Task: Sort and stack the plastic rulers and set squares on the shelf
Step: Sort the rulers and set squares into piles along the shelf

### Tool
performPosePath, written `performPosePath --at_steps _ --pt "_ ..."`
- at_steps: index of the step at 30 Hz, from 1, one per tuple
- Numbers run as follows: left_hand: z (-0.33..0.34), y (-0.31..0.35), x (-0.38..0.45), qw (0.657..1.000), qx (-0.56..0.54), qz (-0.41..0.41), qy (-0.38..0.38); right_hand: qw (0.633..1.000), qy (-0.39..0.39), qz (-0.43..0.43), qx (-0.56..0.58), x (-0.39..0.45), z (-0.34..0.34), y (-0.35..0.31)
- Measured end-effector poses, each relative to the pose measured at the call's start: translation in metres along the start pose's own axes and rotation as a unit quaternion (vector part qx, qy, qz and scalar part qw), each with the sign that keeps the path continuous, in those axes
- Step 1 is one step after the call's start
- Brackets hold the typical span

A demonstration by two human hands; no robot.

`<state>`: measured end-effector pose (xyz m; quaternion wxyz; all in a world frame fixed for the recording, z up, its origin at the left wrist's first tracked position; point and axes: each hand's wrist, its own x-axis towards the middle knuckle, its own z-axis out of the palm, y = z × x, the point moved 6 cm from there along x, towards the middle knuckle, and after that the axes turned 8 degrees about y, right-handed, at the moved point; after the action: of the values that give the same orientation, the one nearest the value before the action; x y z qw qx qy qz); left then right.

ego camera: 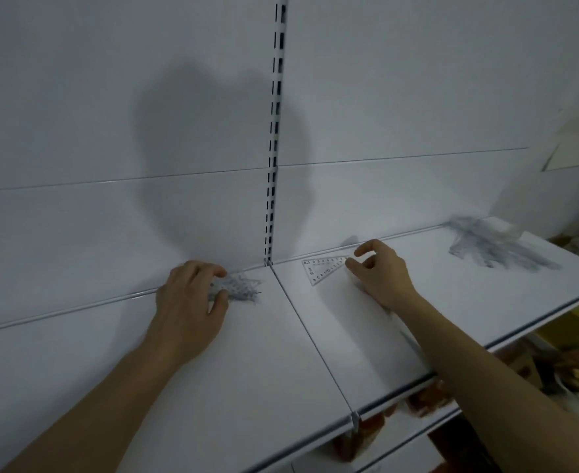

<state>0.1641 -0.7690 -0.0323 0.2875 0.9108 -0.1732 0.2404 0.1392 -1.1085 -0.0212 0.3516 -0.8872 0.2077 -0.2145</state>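
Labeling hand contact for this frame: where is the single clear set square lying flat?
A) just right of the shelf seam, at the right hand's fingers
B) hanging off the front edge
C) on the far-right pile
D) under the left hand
A: the clear set square lies flat just right of the shelf seam, with the right hand at its right tip.
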Motion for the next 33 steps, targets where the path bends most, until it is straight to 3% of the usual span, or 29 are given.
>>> performPosePath --at_steps 7,17,24,33 --pt "0.004 0.003 0.0 0.999 0.033 -0.005 -0.033 0.971 -0.081 -0.195 -0.109 -0.098 -0.013 -0.02" --pt "-0.098 -0.012 -0.033 0.996 0.047 -0.077 0.022 0.939 -0.146 -0.291 -0.109 -0.193 -0.03 -0.065" --pt "-0.162 -0.046 -0.147 0.974 0.161 -0.144 -0.063 0.895 -0.236 -0.367 -0.097 -0.257 0.036 -0.135" --pt "-0.338 -0.153 -0.265 0.93 0.235 -0.284 0.009 0.804 -0.314 -0.502 -0.046 -0.369 0.133 -0.29"
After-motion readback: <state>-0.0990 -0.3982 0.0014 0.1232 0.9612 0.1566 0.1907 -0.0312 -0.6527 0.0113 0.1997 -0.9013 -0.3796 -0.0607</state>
